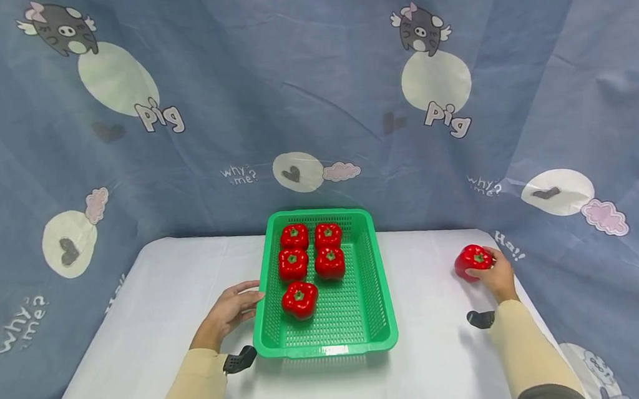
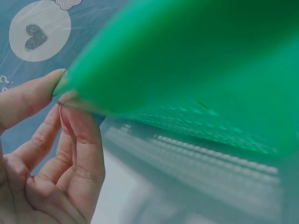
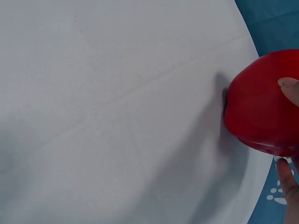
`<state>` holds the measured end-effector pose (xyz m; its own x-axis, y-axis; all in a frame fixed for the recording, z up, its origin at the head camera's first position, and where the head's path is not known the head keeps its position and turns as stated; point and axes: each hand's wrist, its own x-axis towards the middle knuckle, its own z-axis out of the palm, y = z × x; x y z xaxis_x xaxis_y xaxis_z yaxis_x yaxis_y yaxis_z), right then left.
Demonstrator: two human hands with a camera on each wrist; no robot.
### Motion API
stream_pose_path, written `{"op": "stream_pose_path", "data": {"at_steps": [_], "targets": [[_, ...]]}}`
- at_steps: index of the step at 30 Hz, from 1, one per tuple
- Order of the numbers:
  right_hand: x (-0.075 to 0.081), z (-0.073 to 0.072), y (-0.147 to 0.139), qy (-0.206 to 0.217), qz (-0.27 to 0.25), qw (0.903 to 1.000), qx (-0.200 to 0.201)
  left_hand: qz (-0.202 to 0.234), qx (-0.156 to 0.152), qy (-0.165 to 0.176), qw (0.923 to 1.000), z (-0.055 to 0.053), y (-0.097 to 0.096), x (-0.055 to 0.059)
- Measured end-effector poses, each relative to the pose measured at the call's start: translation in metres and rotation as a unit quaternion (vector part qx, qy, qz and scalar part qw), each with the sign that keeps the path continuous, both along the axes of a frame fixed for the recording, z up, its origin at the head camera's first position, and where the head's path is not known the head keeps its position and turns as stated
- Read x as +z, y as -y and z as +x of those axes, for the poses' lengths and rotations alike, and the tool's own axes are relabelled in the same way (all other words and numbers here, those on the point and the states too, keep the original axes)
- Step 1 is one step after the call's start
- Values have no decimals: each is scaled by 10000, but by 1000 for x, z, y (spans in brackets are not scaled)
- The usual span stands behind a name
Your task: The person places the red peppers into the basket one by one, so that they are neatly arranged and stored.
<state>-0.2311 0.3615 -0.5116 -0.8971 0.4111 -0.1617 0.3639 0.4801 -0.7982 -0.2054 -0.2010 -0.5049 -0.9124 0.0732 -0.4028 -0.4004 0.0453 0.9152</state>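
A green plastic basket [image 1: 337,317] with slotted walls holds several red bell peppers, among them a front one [image 1: 300,300] lying apart from two rows behind. At the basket's left side is my left hand [image 1: 229,310]; the left wrist view shows its thumb and fingers pinching the green rim [image 2: 121,60]. Far to the right, my right hand [image 1: 497,273] grips another red bell pepper [image 1: 467,260] near the table's right edge. In the right wrist view this pepper [image 3: 261,102] fills the right side, with only some fingertips showing around it.
A white table [image 1: 424,316] lies under everything, its right edge close beside the right hand. Blue cloth [image 1: 312,100] printed with pigs and hearts hangs behind the table and along its sides. Black straps sit at both wrists.
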Motion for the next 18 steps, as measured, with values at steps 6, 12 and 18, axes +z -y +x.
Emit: {"op": "stream_pose_path", "data": {"at_steps": [6,12,18], "targets": [[-2,1,5,42,33,9999,113,76,3,-3,10000,1,0,1],[-4,6,15,143,-61,9995,264,109,-36,0,9999,1,1,2],[-5,10,28,30,-58,9990,440,34,-71,42,10000,-2,1,2]]}}
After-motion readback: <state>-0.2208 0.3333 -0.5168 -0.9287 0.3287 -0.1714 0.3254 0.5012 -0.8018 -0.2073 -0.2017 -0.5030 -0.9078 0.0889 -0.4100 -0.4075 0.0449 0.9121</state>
